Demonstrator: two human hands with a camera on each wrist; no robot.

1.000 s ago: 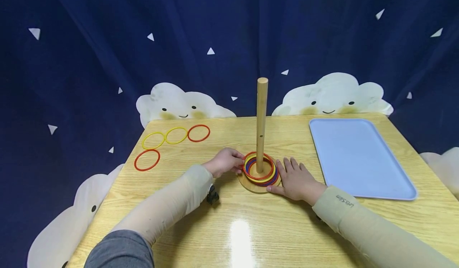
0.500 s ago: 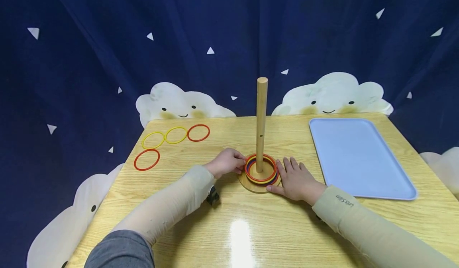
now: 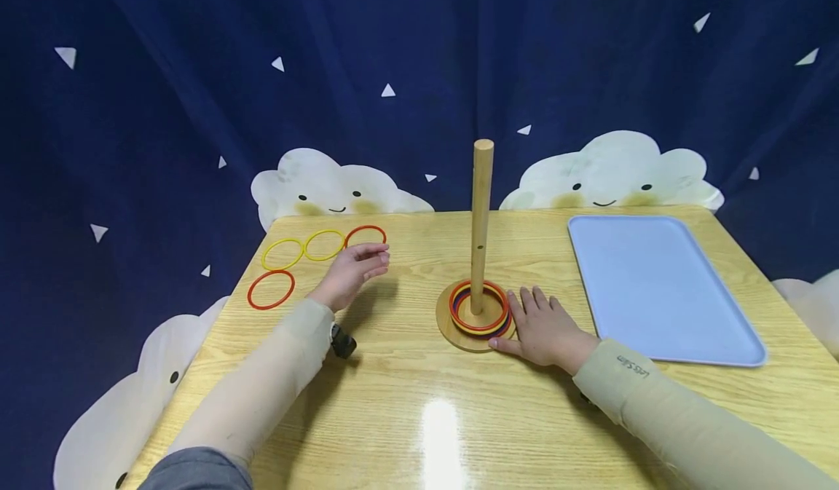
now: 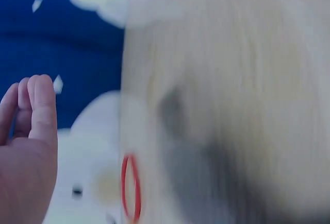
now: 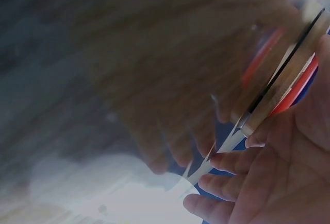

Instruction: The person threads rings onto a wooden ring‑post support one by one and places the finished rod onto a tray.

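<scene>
My left hand (image 3: 354, 275) hovers above the table at the left, its fingers fairly straight and holding nothing. Just beyond its fingertips lies a red ring (image 3: 364, 226), partly hidden by the hand in the head view. The left wrist view shows that hand (image 4: 31, 147) at the edge, apart from a red ring (image 4: 124, 183). My right hand (image 3: 544, 330) lies spread, touching the round wooden base (image 3: 446, 330). From that base rises a wooden peg (image 3: 481, 220). Several red, yellow and blue rings are stacked around its foot.
Two yellow rings, the nearer-left one (image 3: 283, 239) and its neighbour (image 3: 320, 260), lie at the back left. Another red ring (image 3: 265, 309) sits in front of them. A light blue tray (image 3: 662, 286) occupies the right side. A blue curtain (image 3: 419, 53) hangs behind the table.
My left hand has left the ring stack and swung left toward the loose red ring. The top rings on the peg shifted slightly and lie more evenly. The right hand has stayed put.
</scene>
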